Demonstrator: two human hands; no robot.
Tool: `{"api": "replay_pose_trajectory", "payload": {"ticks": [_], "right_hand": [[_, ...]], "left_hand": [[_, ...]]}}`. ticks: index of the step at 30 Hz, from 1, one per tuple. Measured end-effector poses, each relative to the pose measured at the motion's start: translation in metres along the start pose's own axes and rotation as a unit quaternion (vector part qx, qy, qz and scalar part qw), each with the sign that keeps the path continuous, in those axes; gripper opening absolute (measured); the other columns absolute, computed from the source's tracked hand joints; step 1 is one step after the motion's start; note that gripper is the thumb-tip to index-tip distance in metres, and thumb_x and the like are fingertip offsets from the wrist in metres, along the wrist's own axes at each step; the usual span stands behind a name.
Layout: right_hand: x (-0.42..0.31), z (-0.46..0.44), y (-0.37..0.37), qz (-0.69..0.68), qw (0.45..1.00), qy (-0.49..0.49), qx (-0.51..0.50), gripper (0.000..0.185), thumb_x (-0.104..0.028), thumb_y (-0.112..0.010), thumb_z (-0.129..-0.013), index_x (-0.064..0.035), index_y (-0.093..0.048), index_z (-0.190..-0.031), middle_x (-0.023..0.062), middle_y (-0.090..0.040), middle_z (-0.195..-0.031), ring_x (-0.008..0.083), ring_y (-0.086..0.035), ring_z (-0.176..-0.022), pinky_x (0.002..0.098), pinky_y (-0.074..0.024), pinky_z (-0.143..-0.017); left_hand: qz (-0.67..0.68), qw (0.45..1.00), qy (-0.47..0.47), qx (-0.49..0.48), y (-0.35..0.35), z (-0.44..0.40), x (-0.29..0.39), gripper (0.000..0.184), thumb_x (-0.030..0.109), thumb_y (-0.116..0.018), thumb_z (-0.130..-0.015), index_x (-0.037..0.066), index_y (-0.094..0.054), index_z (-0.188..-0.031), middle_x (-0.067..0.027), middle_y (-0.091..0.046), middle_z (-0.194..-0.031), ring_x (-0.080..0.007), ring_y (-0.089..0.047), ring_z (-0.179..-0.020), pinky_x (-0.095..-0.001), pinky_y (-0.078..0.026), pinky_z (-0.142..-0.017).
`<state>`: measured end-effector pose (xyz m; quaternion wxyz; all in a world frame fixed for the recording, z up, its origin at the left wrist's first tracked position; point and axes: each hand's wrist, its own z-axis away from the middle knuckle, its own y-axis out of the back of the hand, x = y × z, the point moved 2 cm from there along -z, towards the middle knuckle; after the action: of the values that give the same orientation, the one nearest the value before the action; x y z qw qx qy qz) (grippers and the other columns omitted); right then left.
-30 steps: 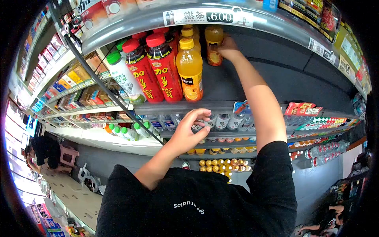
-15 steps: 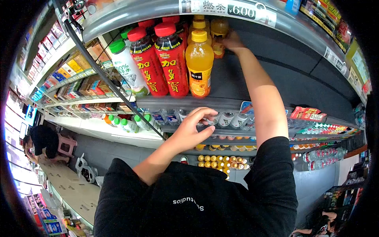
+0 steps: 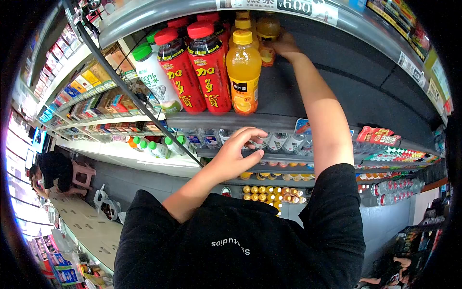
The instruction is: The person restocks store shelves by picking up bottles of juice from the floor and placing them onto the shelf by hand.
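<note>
My right hand [image 3: 286, 47] reaches deep into the dark shelf [image 3: 346, 82] and grips an orange juice bottle [image 3: 268, 30] standing at the back; its fingers are partly hidden in shade. In front and to the left, another orange juice bottle [image 3: 243, 72] with a yellow cap stands upright at the shelf's front, more yellow caps behind it. Beside it are red herbal tea bottles [image 3: 208, 72] with red caps and a white bottle [image 3: 156, 79] with a green cap. My left hand [image 3: 239, 151] hovers empty before the shelf edge, fingers curved and apart from the thumb.
A price rail [image 3: 288, 6] runs above the shelf. Lower shelves hold clear bottles [image 3: 277, 142] and a red packet sign [image 3: 378, 136]. Several juice bottles [image 3: 262, 197] stand on the floor below. At the far left, a person [image 3: 55, 171] sits by a counter [image 3: 86, 224].
The view has tilted a little, so the shelf and bottles sit slightly higher. My right hand stays at the rear juice bottle, and my left hand has barely moved.
</note>
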<state>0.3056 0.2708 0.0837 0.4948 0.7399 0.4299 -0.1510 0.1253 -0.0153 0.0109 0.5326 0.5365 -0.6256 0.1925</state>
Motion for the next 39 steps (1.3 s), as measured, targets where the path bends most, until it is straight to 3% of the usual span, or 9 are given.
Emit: {"api": "replay_pose_trajectory", "payload": {"ticks": [9, 13, 17, 19, 25, 31, 35, 37, 39], "right_hand": [[-0.028, 0.044, 0.049, 0.042, 0.995, 0.012, 0.09, 0.04, -0.023, -0.067, -0.078, -0.003, -0.059, -0.112, 0.0122, -0.065, -0.104, 0.0235, -0.061, -0.096, 0.0325, -0.0463, -0.085], [-0.041, 0.157, 0.11, -0.193, 0.98, 0.033, 0.035, 0.033, -0.017, -0.063, -0.083, -0.0038, -0.058, -0.112, 0.0078, -0.066, -0.093, 0.0107, -0.061, -0.081, 0.0234, -0.0479, -0.07], [-0.046, 0.319, 0.137, -0.281, 0.954, -0.085, -0.06, 0.025, -0.02, -0.062, -0.083, -0.0039, -0.061, -0.103, 0.0072, -0.067, -0.082, 0.004, -0.057, -0.059, 0.0177, -0.0463, -0.054], [-0.011, 0.399, 0.127, -0.399, 0.882, -0.201, -0.148, 0.03, -0.024, -0.062, -0.082, -0.0021, -0.06, -0.102, 0.0073, -0.067, -0.075, 0.0093, -0.059, -0.053, 0.0209, -0.0481, -0.049], [0.075, 0.628, 0.011, -0.469, 0.679, -0.564, -0.018, 0.029, -0.029, -0.055, -0.086, -0.0082, -0.056, -0.106, 0.0085, -0.066, -0.073, 0.0122, -0.061, -0.05, 0.0234, -0.0493, -0.043], [0.115, 0.77, -0.175, -0.362, 0.552, -0.749, 0.064, 0.037, -0.025, -0.058, -0.081, -0.0086, -0.05, -0.114, 0.0088, -0.062, -0.085, 0.0166, -0.062, -0.062, 0.0306, -0.0523, -0.048], [0.153, 0.821, -0.319, -0.366, 0.516, -0.773, 0.05, 0.048, -0.021, -0.063, -0.076, -0.0084, -0.048, -0.12, 0.013, -0.062, -0.093, 0.0252, -0.064, -0.076, 0.0379, -0.055, -0.062], [0.184, 0.843, -0.393, -0.135, 0.68, -0.717, 0.067, 0.059, -0.02, -0.065, -0.073, -0.0126, -0.044, -0.127, 0.0187, -0.061, -0.098, 0.0337, -0.061, -0.093, 0.0438, -0.0507, -0.081], [0.209, 0.821, -0.404, -0.173, 0.64, -0.749, -0.019, 0.061, -0.02, -0.062, -0.075, -0.0173, -0.041, -0.132, 0.0199, -0.058, -0.108, 0.0362, -0.055, -0.107, 0.0457, -0.0443, -0.091]], "left_hand": [[0.019, 0.999, 0.022, -0.032, -0.008, -0.002, -0.002, 0.034, 0.005, -0.062, -0.08, 0.003, -0.052, -0.112, -0.0081, -0.054, -0.107, -0.0172, -0.054, -0.097, -0.0299, -0.045, -0.081], [0.116, 0.979, 0.108, -0.125, -0.039, 0.004, -0.034, 0.029, 0.007, -0.061, -0.083, 0.002, -0.052, -0.11, -0.0062, -0.057, -0.101, -0.0118, -0.056, -0.09, -0.0272, -0.045, -0.08], [0.1, 0.924, 0.249, -0.274, -0.105, 0.025, -0.093, 0.019, 0.007, -0.057, -0.086, 0.002, -0.055, -0.104, -0.0037, -0.06, -0.095, -0.009, -0.056, -0.087, -0.0238, -0.045, -0.08], [0.093, 0.903, 0.265, -0.326, -0.137, 0.043, -0.133, 0.02, 0.009, -0.057, -0.084, 0.002, -0.056, -0.103, -0.0018, -0.06, -0.088, -0.0087, -0.057, -0.08, -0.0219, -0.045, -0.074], [0.047, 0.773, 0.443, -0.452, -0.207, 0.108, -0.242, 0.015, 0.009, -0.055, -0.085, 0.001, -0.056, -0.097, -0.0039, -0.06, -0.08, -0.0112, -0.057, -0.07, -0.0248, -0.048, -0.064], [-0.047, 0.738, 0.434, -0.515, -0.233, 0.178, -0.357, 0.016, 0.013, -0.058, -0.082, 0.0, -0.058, -0.092, -0.0054, -0.059, -0.075, -0.0135, -0.057, -0.067, -0.0284, -0.047, -0.063], [-0.092, 0.689, 0.469, -0.544, -0.243, 0.222, -0.415, 0.017, 0.013, -0.059, -0.082, 0.002, -0.058, -0.094, -0.0091, -0.061, -0.089, -0.0172, -0.059, -0.08, -0.0299, -0.047, -0.073], [-0.046, 0.743, 0.407, -0.53, -0.243, 0.251, -0.448, 0.02, 0.014, -0.059, -0.082, 0.003, -0.058, -0.098, -0.0092, -0.061, -0.092, -0.0198, -0.06, -0.086, -0.0309, -0.047, -0.077], [-0.024, 0.759, 0.398, -0.514, -0.244, 0.273, -0.461, 0.023, 0.016, -0.06, -0.081, 0.003, -0.058, -0.1, -0.0093, -0.062, -0.092, -0.0218, -0.059, -0.091, -0.0313, -0.046, -0.081]]}}
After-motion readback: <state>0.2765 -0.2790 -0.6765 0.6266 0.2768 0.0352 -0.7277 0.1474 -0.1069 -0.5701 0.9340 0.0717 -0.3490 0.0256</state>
